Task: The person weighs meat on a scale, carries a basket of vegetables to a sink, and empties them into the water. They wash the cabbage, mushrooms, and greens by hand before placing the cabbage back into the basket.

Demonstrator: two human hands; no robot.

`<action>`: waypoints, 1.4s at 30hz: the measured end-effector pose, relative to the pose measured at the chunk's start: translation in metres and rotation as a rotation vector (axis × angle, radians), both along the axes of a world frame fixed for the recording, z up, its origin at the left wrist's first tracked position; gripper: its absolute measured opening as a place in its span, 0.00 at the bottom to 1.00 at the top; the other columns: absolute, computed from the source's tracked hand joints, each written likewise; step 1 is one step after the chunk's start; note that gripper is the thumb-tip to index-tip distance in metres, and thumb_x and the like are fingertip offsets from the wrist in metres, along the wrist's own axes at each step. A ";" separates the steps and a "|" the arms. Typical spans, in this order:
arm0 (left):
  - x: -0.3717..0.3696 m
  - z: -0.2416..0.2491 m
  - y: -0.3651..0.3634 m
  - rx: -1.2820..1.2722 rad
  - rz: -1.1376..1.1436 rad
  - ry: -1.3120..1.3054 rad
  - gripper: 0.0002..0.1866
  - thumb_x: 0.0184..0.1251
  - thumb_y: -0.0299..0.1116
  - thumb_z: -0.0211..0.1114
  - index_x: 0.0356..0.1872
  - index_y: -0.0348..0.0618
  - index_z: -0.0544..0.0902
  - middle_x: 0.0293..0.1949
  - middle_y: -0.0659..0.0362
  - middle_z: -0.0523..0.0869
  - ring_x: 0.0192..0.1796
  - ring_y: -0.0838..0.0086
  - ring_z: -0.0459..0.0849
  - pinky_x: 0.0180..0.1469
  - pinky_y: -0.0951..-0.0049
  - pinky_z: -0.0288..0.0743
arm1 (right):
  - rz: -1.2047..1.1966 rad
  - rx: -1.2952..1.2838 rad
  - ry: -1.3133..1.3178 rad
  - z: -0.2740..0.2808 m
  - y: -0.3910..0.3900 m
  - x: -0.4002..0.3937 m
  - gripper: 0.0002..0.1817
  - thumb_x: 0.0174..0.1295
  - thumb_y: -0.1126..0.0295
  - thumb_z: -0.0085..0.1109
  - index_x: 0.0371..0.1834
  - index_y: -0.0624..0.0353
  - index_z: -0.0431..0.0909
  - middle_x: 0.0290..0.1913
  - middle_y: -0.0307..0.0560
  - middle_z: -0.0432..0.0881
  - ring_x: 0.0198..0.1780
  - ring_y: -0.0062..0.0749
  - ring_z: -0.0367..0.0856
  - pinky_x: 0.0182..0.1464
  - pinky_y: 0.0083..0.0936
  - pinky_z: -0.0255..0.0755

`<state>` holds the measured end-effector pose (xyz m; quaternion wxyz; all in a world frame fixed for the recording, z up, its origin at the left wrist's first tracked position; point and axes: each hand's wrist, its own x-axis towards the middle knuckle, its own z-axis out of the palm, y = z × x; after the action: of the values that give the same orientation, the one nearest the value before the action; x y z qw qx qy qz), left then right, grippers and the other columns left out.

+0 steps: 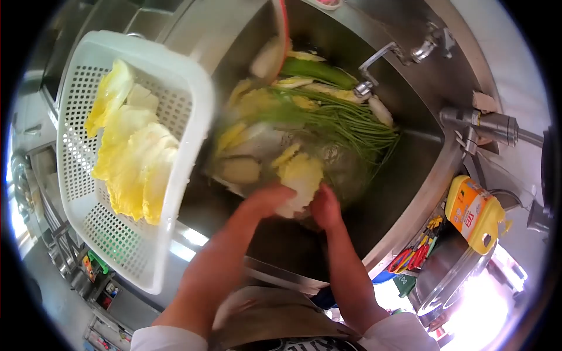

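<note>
In the sink [410,175], my left hand [272,199] and my right hand [325,206] hold a yellow-white cabbage leaf [301,178] between them, low over the water. The fingers of both hands are closed on its lower edges. Beyond the leaf, long green stalks [345,120], a thick green vegetable [319,71] and more pale leaves lie in the water. A white perforated basket [202,111] at the left holds several yellow cabbage leaves [137,158].
A faucet [364,88] reaches over the sink's far right part. A red-rimmed object [285,41] stands at the back. On the right are a metal fitting [489,126], a yellow-orange container [471,213], colourful-handled tools [404,260] and a metal bowl [448,281].
</note>
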<state>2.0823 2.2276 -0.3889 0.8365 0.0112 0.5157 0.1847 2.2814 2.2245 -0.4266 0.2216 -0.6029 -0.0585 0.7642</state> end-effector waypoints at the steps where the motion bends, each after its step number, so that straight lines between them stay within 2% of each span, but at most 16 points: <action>1: -0.012 0.031 0.010 0.086 -0.049 0.120 0.19 0.60 0.36 0.62 0.50 0.36 0.78 0.39 0.51 0.84 0.37 0.64 0.84 0.37 0.66 0.80 | 0.060 0.123 -0.177 -0.022 0.003 0.004 0.20 0.63 0.57 0.49 0.49 0.61 0.75 0.41 0.45 0.81 0.40 0.36 0.78 0.41 0.31 0.72; 3: -0.030 0.079 0.027 -0.068 -0.213 0.322 0.19 0.58 0.32 0.62 0.51 0.35 0.77 0.35 0.52 0.84 0.33 0.65 0.84 0.34 0.65 0.80 | 0.287 0.370 -0.511 -0.030 0.023 -0.007 0.19 0.62 0.57 0.49 0.44 0.63 0.77 0.37 0.45 0.82 0.36 0.37 0.79 0.41 0.32 0.72; 5: -0.040 0.078 0.000 0.080 0.220 0.317 0.22 0.57 0.31 0.63 0.52 0.33 0.74 0.34 0.51 0.83 0.29 0.63 0.84 0.29 0.64 0.80 | 0.441 0.624 -0.652 -0.053 0.042 -0.042 0.20 0.60 0.58 0.52 0.43 0.65 0.77 0.37 0.49 0.82 0.37 0.39 0.79 0.43 0.35 0.73; 8: -0.057 0.116 -0.001 0.039 0.324 0.262 0.22 0.58 0.29 0.62 0.54 0.32 0.72 0.36 0.50 0.83 0.29 0.60 0.84 0.26 0.62 0.79 | 0.559 0.878 -0.791 -0.064 0.070 -0.098 0.22 0.55 0.59 0.59 0.43 0.68 0.76 0.42 0.58 0.81 0.43 0.48 0.80 0.50 0.40 0.72; 13: -0.064 0.090 -0.014 0.072 0.556 0.473 0.19 0.60 0.28 0.60 0.52 0.33 0.72 0.37 0.49 0.82 0.32 0.59 0.83 0.29 0.62 0.79 | 1.342 0.898 -0.488 -0.072 0.060 -0.124 0.29 0.55 0.51 0.60 0.46 0.69 0.76 0.44 0.66 0.80 0.47 0.55 0.79 0.51 0.44 0.71; 16: -0.066 0.079 -0.016 0.054 0.609 0.486 0.18 0.61 0.28 0.59 0.52 0.32 0.72 0.38 0.50 0.81 0.34 0.61 0.82 0.31 0.63 0.78 | 1.267 0.793 -0.641 -0.063 0.038 -0.100 0.25 0.58 0.52 0.56 0.42 0.68 0.78 0.39 0.63 0.81 0.43 0.54 0.80 0.50 0.43 0.71; 19: -0.064 0.071 -0.021 0.053 0.630 0.426 0.19 0.61 0.28 0.59 0.52 0.32 0.72 0.39 0.50 0.81 0.37 0.61 0.82 0.33 0.63 0.79 | 1.119 0.535 -0.789 -0.169 0.006 -0.021 0.20 0.60 0.56 0.54 0.39 0.65 0.80 0.36 0.57 0.83 0.39 0.48 0.81 0.46 0.43 0.73; 24: -0.060 0.055 -0.026 0.006 0.616 0.255 0.19 0.63 0.28 0.59 0.54 0.30 0.71 0.44 0.48 0.82 0.41 0.56 0.83 0.37 0.55 0.81 | 1.214 1.021 -0.823 -0.078 0.008 -0.021 0.17 0.61 0.59 0.54 0.42 0.62 0.80 0.39 0.50 0.84 0.40 0.40 0.82 0.45 0.35 0.74; 27: -0.051 0.051 -0.025 -0.051 0.614 0.163 0.19 0.64 0.29 0.57 0.53 0.29 0.71 0.45 0.46 0.81 0.41 0.56 0.84 0.38 0.55 0.81 | 1.085 0.787 -1.267 -0.068 0.031 -0.034 0.16 0.61 0.61 0.55 0.42 0.63 0.80 0.38 0.50 0.83 0.40 0.36 0.81 0.44 0.31 0.74; 28: -0.046 0.051 -0.022 -0.057 0.596 0.118 0.19 0.64 0.29 0.57 0.53 0.29 0.71 0.45 0.46 0.81 0.42 0.56 0.84 0.38 0.55 0.81 | 0.906 0.727 -1.262 -0.065 0.040 -0.039 0.15 0.62 0.62 0.55 0.42 0.64 0.80 0.37 0.50 0.83 0.39 0.34 0.81 0.43 0.30 0.74; 30: -0.033 0.055 -0.014 -0.080 0.550 0.019 0.18 0.64 0.29 0.56 0.54 0.30 0.72 0.45 0.46 0.81 0.42 0.56 0.84 0.38 0.55 0.81 | 0.254 0.590 -0.787 -0.047 0.052 -0.043 0.15 0.62 0.64 0.55 0.43 0.65 0.80 0.35 0.50 0.83 0.36 0.29 0.80 0.39 0.28 0.74; 33: -0.021 0.042 -0.007 -0.025 0.506 -0.103 0.20 0.66 0.33 0.57 0.55 0.32 0.71 0.45 0.49 0.81 0.44 0.58 0.83 0.42 0.57 0.80 | 0.206 0.373 -0.294 -0.001 0.055 -0.054 0.14 0.61 0.66 0.56 0.42 0.67 0.81 0.33 0.47 0.82 0.32 0.23 0.76 0.33 0.24 0.72; 36: -0.016 0.036 0.008 -0.004 0.568 -0.075 0.20 0.68 0.37 0.58 0.54 0.35 0.73 0.46 0.52 0.82 0.46 0.60 0.82 0.47 0.60 0.78 | 0.210 0.358 -0.120 0.023 0.040 -0.066 0.13 0.60 0.63 0.58 0.34 0.65 0.80 0.23 0.40 0.79 0.25 0.24 0.73 0.28 0.28 0.68; 37: -0.015 0.031 0.012 -0.014 0.607 -0.031 0.19 0.68 0.38 0.58 0.54 0.36 0.73 0.46 0.52 0.82 0.47 0.60 0.82 0.48 0.61 0.77 | 0.354 0.425 -0.222 0.038 0.036 -0.065 0.10 0.59 0.71 0.55 0.34 0.68 0.79 0.27 0.42 0.81 0.29 0.21 0.77 0.32 0.21 0.71; 40: -0.020 0.004 0.008 -0.063 0.599 0.034 0.18 0.66 0.34 0.59 0.54 0.38 0.73 0.47 0.53 0.81 0.48 0.61 0.81 0.50 0.62 0.76 | 0.621 0.601 -0.429 0.012 0.004 -0.070 0.10 0.54 0.67 0.57 0.30 0.65 0.78 0.25 0.53 0.80 0.26 0.42 0.78 0.30 0.36 0.70; 42: -0.022 -0.010 0.005 -0.068 0.566 0.121 0.18 0.65 0.31 0.60 0.54 0.38 0.73 0.47 0.53 0.81 0.48 0.61 0.81 0.48 0.62 0.77 | 0.670 0.651 -0.372 0.030 0.004 -0.067 0.12 0.52 0.68 0.57 0.38 0.63 0.78 0.31 0.59 0.80 0.34 0.51 0.80 0.36 0.41 0.72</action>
<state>2.0608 2.2329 -0.3984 0.7195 -0.1505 0.5531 0.3922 2.2143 2.2282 -0.3966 0.1264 -0.5766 -0.5228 0.6150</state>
